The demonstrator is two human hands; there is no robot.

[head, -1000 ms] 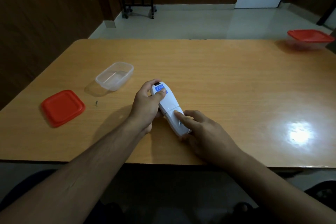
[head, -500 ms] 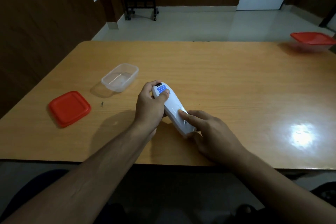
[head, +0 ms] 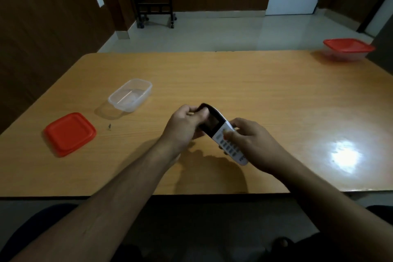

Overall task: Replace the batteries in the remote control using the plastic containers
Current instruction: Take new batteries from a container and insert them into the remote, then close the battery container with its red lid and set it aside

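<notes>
— What are the hands doing?

— Both grip the remote control (head: 223, 134) just below the middle of the frame. The left hand (head: 184, 125) is closed around its dark screen end, fingers curled over the top. The right hand (head: 253, 144) clasps the lower, keypad end, thumb lying across the buttons. The remote is tilted, button side facing the camera, and looks lifted off the tabletop (head: 234, 83), with a shadow under it.

— And the containers?

— Left of the hands, an open clear container (head: 130, 95) sits on the tabletop; nothing shows inside it. Its red lid (head: 69, 134) lies flat further left, toward the frame's left edge, apart from the container. A tiny dark speck (head: 110, 126) lies between lid and hands; too small to identify.

— Anything else?

— In the upper right of the frame, at the tabletop's far corner, a second clear container (head: 345, 54) stands with a red lid on it. Its contents cannot be made out.
</notes>
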